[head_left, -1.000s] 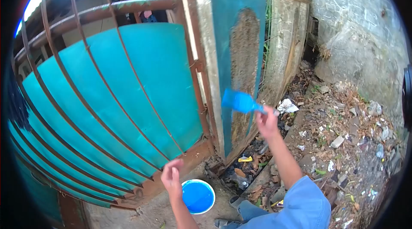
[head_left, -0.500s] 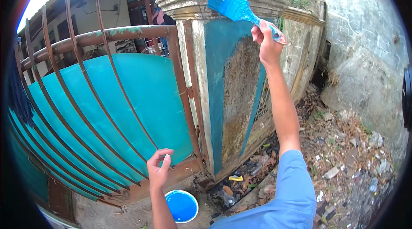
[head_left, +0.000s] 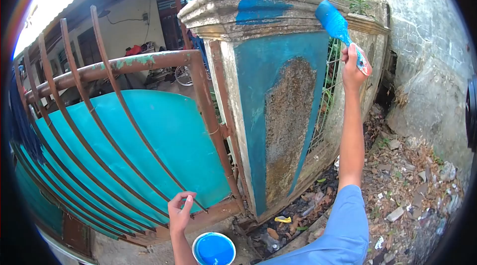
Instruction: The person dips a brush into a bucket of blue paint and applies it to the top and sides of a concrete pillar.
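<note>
My right hand [head_left: 354,69] is closed round the handle of a paintbrush [head_left: 334,20] coated in blue. The bristles point up and left, at the right end of the pillar's moulded top [head_left: 213,12]. A bright blue patch [head_left: 261,8] covers part of that moulding. Below it, the pillar face has a teal-blue border [head_left: 251,101] round a rough brown panel [head_left: 290,116]. My left hand [head_left: 180,210] is empty, fingers curled but apart, above a white tub of blue paint [head_left: 214,249] on the ground.
A brown barred gate [head_left: 144,61] with a turquoise sheet [head_left: 164,131] stands at the left. Dark blue strands [head_left: 25,121] hang at its far left edge. Dry leaves and rubble [head_left: 397,190] lie at the right, below a grey wall [head_left: 427,61].
My right hand has moved the brush right along the moulding. The blue patch there, earlier behind the brush, now shows. The view has shifted, with the gate and pillar lower in it.
</note>
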### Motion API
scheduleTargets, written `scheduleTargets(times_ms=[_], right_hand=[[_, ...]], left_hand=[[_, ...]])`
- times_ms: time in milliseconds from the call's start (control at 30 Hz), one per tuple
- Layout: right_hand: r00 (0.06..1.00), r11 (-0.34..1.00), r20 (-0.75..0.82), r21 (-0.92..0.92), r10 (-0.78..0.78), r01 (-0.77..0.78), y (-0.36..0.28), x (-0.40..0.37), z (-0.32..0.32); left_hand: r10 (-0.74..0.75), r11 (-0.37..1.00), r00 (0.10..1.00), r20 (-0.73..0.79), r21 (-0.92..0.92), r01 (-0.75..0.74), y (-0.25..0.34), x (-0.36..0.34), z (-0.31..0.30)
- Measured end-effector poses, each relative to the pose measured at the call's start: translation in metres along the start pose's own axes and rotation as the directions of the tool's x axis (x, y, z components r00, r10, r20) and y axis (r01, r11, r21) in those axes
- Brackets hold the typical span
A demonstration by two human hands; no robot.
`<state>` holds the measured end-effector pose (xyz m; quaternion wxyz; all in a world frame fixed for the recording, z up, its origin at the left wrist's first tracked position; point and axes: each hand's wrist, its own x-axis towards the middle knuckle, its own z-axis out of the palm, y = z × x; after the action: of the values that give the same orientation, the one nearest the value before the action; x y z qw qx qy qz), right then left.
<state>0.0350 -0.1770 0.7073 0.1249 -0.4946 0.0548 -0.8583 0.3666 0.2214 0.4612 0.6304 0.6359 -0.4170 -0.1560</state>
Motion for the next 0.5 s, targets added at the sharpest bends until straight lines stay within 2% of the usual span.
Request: scheduleTargets(times_ms=[33, 67, 100, 167, 233, 300, 333, 433, 500], right_hand=[[0.995, 0.992, -0.082, -0.119, -0.057, 0.047, 0.002, 0.002, 0.001], [0.986, 0.966, -0.079, -0.225, -0.15, 0.129, 0.014, 0.003, 0.001], [0.986, 0.964, -0.081, -0.235, -0.149, 0.127, 0.012, 0.002, 0.005], [0.897, 0.801, 0.148, -0.408, -0.416, 0.439, 0.0, -0.01, 0.027], [0.857, 0.764, 0.177, -0.394, -0.483, 0.512, -0.017, -0.033, 0.05], [0.881, 0.828, 0.155, -0.3, -0.448, 0.474, -0.034, -0.054, 0.064], [0.919, 0.889, 0.159, -0.241, -0.36, 0.39, -0.039, -0.066, 0.068], [0.923, 0.93, 0.213, -0.117, -0.319, 0.349, -0.064, -0.092, 0.077], [0.912, 0.928, 0.218, -0.061, -0.348, 0.368, -0.082, -0.103, 0.08]], left_hand=[[-0.012, 1.0, 1.0, -0.002, 0.003, 0.012, -0.002, 0.001, 0.0], [-0.015, 1.0, 1.0, 0.009, 0.006, 0.015, -0.002, 0.0, 0.0], [-0.016, 1.0, 1.0, 0.019, 0.005, 0.016, -0.003, 0.0, 0.001], [-0.02, 1.0, 0.999, 0.033, 0.003, 0.02, -0.003, -0.002, 0.003], [-0.013, 1.0, 0.998, 0.055, -0.024, 0.014, 0.0, -0.007, 0.003], [-0.014, 1.0, 0.998, 0.065, -0.025, 0.016, 0.004, -0.011, 0.002], [-0.008, 0.999, 0.998, 0.068, -0.031, 0.01, 0.004, -0.014, 0.001], [0.006, 1.0, 0.997, 0.074, -0.025, -0.005, 0.002, -0.019, -0.001], [-0.003, 1.0, 0.998, 0.064, -0.025, 0.005, 0.0, -0.022, 0.001]])
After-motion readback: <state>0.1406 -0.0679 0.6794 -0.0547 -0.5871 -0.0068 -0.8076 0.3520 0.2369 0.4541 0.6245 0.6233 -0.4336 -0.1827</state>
